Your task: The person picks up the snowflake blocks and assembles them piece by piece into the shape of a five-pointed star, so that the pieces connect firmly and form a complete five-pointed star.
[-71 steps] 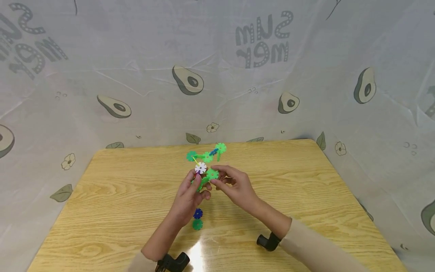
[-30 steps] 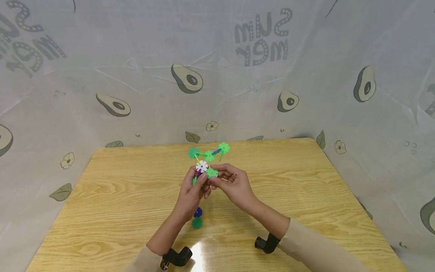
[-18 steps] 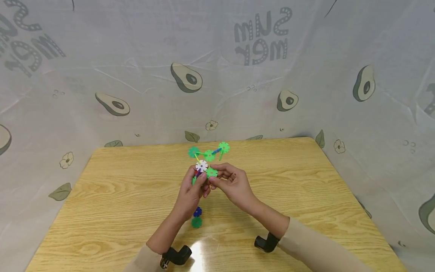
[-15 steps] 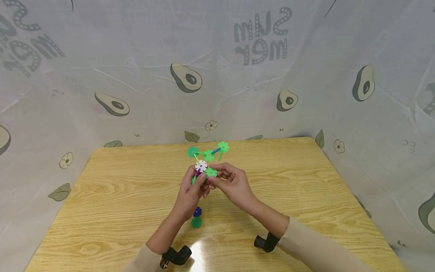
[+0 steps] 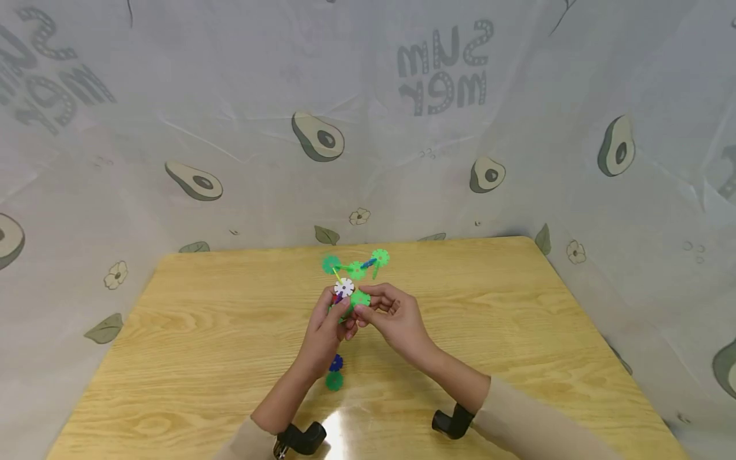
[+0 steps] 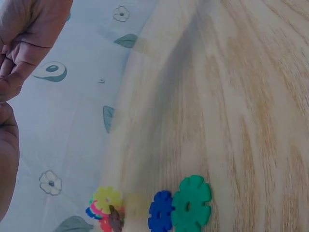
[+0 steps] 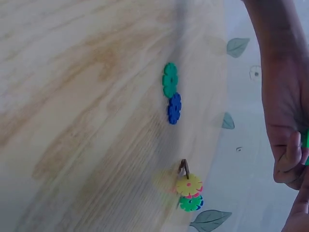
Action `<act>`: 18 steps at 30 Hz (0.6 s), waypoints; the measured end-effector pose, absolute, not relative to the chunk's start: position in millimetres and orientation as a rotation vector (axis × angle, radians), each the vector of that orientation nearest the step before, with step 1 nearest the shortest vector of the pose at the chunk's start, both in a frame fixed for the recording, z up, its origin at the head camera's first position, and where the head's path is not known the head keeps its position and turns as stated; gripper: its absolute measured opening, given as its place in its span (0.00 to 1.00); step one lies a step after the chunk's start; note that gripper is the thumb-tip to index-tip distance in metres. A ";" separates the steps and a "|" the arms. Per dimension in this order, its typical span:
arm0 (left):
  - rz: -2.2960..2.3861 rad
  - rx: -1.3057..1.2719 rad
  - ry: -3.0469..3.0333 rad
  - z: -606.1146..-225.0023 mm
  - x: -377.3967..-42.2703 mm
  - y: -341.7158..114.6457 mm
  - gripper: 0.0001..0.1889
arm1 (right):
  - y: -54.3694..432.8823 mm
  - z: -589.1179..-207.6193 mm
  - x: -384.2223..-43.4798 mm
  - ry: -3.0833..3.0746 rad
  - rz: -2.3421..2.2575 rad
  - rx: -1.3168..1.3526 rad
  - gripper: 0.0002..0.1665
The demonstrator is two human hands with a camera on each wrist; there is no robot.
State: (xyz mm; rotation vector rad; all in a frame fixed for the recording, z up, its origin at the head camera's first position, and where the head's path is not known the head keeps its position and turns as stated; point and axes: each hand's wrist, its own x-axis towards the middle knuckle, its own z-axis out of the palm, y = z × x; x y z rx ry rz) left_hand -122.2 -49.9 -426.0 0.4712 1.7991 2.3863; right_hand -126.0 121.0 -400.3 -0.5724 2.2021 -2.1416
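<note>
Tabletop (image 5: 218, 332), left fingers (image 5: 335, 317) and right fingers (image 5: 369, 315) pinching disc chain (image 5: 344, 284), long axis away, rightward

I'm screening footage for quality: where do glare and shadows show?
Head view: a bright glare patch on the table, by the bottom edge; left wrist view: a soft shadow streak running down from the top edge; right wrist view: a soft shadow band above the green disc beside the blue disc.

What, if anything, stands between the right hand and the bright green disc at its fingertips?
Nothing visible in the head view: the right hand pinches the bright green disc directly. The left hand grips the joined pieces on the disc's other side.
</note>
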 end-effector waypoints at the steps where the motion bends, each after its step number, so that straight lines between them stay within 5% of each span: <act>1: 2.376 0.474 1.809 -427.7 -122.4 -49.3 0.15 | 121.7 -401.5 -125.6 2.206 -2.144 -0.562 0.21; 18: 2.424 0.561 1.858 -430.4 -122.7 -48.1 0.12 | 118.7 -399.6 -122.7 2.150 -2.225 -0.632 0.21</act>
